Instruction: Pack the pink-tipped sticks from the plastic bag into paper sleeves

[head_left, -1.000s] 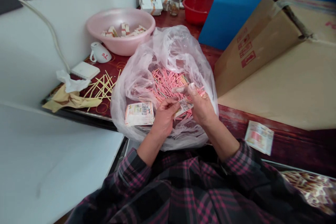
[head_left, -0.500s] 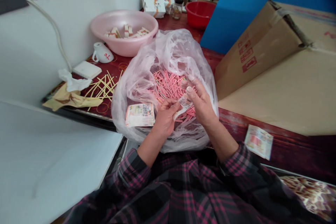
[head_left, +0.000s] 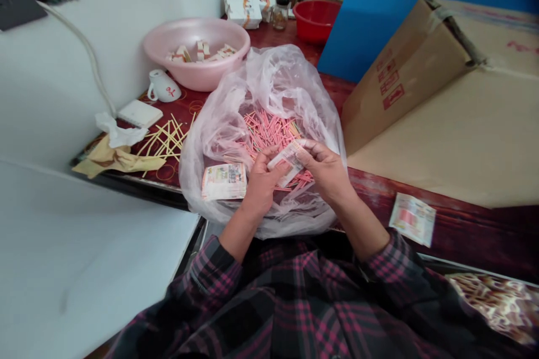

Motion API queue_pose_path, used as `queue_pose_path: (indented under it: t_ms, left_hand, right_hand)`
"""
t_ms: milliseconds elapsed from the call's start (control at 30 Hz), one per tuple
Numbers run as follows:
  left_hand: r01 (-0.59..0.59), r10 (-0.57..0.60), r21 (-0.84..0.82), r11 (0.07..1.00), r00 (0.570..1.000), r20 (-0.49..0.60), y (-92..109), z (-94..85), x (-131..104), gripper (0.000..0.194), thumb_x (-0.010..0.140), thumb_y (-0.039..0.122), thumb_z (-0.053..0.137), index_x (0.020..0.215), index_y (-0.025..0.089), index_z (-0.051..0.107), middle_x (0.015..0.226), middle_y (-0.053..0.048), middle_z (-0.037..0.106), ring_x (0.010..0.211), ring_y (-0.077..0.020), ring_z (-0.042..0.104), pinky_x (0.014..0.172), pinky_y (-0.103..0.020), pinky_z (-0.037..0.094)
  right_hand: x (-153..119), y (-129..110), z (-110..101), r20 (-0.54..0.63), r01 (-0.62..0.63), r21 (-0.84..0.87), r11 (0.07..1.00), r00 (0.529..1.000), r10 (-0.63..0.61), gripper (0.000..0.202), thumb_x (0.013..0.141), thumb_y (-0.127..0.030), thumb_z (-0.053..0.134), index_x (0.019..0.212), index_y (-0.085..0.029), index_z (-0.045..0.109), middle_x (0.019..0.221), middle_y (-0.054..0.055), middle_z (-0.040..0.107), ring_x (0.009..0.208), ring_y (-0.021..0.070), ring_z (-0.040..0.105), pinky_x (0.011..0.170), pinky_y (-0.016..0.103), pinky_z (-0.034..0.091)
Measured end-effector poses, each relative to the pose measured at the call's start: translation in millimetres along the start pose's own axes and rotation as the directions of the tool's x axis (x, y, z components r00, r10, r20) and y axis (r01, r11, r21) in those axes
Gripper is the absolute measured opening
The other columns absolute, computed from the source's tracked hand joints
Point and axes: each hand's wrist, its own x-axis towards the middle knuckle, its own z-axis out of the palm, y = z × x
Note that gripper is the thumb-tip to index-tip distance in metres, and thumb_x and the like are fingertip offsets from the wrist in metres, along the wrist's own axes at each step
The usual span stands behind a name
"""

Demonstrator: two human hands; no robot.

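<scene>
Over an open clear plastic bag (head_left: 193,162), my left hand (head_left: 265,176) is closed on the lower left part of a small printed packet (head_left: 289,161). The fingers of my right hand (head_left: 326,168) pinch the same packet at its upper right edge. Beneath the hands, many thin pink sticks (head_left: 269,132) lie in the bag. A stack of printed packets (head_left: 224,182) rests on the bag's front left part, beside my left hand. Further right, another printed packet (head_left: 413,219) lies on the dark red table (head_left: 458,235).
Behind the bag stand a pink basin (head_left: 197,70) holding small bundles, a white mug (head_left: 163,87), a glass jar (head_left: 280,15) and a red basin (head_left: 315,22). Yellow sticks (head_left: 166,140) and crumpled paper (head_left: 118,161) are left. A large cardboard box (head_left: 442,123) fills the right.
My right hand has come down onto the packet, its fingers now closed at the edge. The packet has turned and shows its flat printed face between both hands. The view has shifted slightly.
</scene>
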Motion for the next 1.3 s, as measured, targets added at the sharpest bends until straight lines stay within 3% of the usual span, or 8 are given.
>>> queue_pose_path:
  t_ms: [267,433,633,767,933,1033,1133,1300]
  left_hand:
    - [-0.007,-0.012,0.198,0.980,0.996,0.093,1,-2.5,-4,0.035,0.075,0.042,0.095,0.095,0.019,0.076,0.088,0.002,0.078,0.080,-0.0146,0.068,0.081,-0.029,0.056]
    - [-0.067,0.037,0.296,0.953,0.994,0.107,2,-8.8,-1,0.036,0.080,0.049,0.091,0.085,0.018,0.074,0.078,0.001,0.074,0.073,-0.0142,0.065,0.076,-0.029,0.055]
    - [-0.185,0.149,0.315,0.931,0.979,0.135,0,-6.4,1,0.041,0.078,0.053,0.092,0.098,0.022,0.074,0.087,0.002,0.077,0.080,-0.0158,0.068,0.079,-0.029,0.059]
    - [-0.358,0.328,0.523,0.774,0.932,0.153,4,-9.5,2,0.032,0.092,0.053,0.079,0.090,0.022,0.075,0.087,0.000,0.078,0.084,-0.0182,0.071,0.086,-0.033,0.060]
    - [-0.552,0.470,0.683,0.479,0.818,0.332,11,-8.6,-1,0.026,0.099,0.045,0.070,0.089,0.022,0.076,0.099,-0.004,0.080,0.096,-0.0201,0.073,0.096,-0.036,0.059]
    - [-0.583,0.410,0.686,0.436,0.807,0.425,11,-1.2,-5,0.029,0.104,0.042,0.061,0.088,0.021,0.073,0.095,-0.004,0.078,0.092,-0.0190,0.072,0.089,-0.033,0.059]
    - [-0.567,0.381,0.681,0.463,0.821,0.425,18,-1.1,-10,0.025,0.106,0.041,0.059,0.110,0.021,0.074,0.109,-0.006,0.079,0.100,-0.0198,0.074,0.095,-0.035,0.059]
    - [-0.523,0.482,0.795,0.306,0.806,0.344,53,-44.0,-20,0.023,0.104,0.040,0.064,0.114,0.022,0.076,0.111,-0.005,0.081,0.105,-0.0218,0.075,0.099,-0.037,0.058]
  right_hand:
    - [-3,-1,-3,-0.004,0.052,0.028,0.998,0.999,-0.052,0.030,0.079,-0.049,0.089,0.093,-0.024,0.081,0.093,0.001,0.079,0.084,0.0169,0.070,0.087,0.035,0.061]
    - [-6,5,-3,0.014,0.100,0.028,0.995,0.995,-0.100,0.033,0.080,-0.038,0.090,0.111,-0.030,0.083,0.114,0.002,0.081,0.103,0.0234,0.074,0.104,0.045,0.062]
    - [-7,7,1,0.004,0.128,-0.068,0.989,0.992,-0.128,0.026,0.085,-0.048,0.084,0.098,-0.025,0.086,0.100,0.001,0.084,0.095,0.0229,0.075,0.098,0.042,0.063]
    - [-12,-4,-7,0.027,0.293,-0.159,0.943,0.956,-0.292,0.030,0.101,-0.054,0.070,0.100,-0.030,0.088,0.117,0.001,0.085,0.118,0.0230,0.075,0.116,0.043,0.056]
    - [-22,-14,-14,0.074,0.296,-0.114,0.948,0.954,-0.289,0.038,0.097,-0.062,0.071,0.097,-0.028,0.087,0.125,0.003,0.085,0.128,0.0241,0.075,0.125,0.044,0.050]
    - [-30,-18,-15,0.000,0.245,-0.017,0.969,0.970,-0.245,0.036,0.096,-0.057,0.072,0.099,-0.024,0.086,0.122,0.008,0.086,0.121,0.0255,0.078,0.120,0.045,0.056]
    - [-43,-24,-28,-0.189,0.169,-0.068,0.983,0.966,-0.179,0.031,0.090,-0.053,0.073,0.097,-0.025,0.086,0.110,0.008,0.088,0.104,0.0259,0.081,0.104,0.044,0.063]
    - [-81,-17,-104,-0.532,-0.041,-0.410,0.911,0.822,-0.202,0.030,0.083,-0.048,0.073,0.090,-0.022,0.086,0.095,0.012,0.086,0.086,0.0274,0.078,0.081,0.043,0.064]
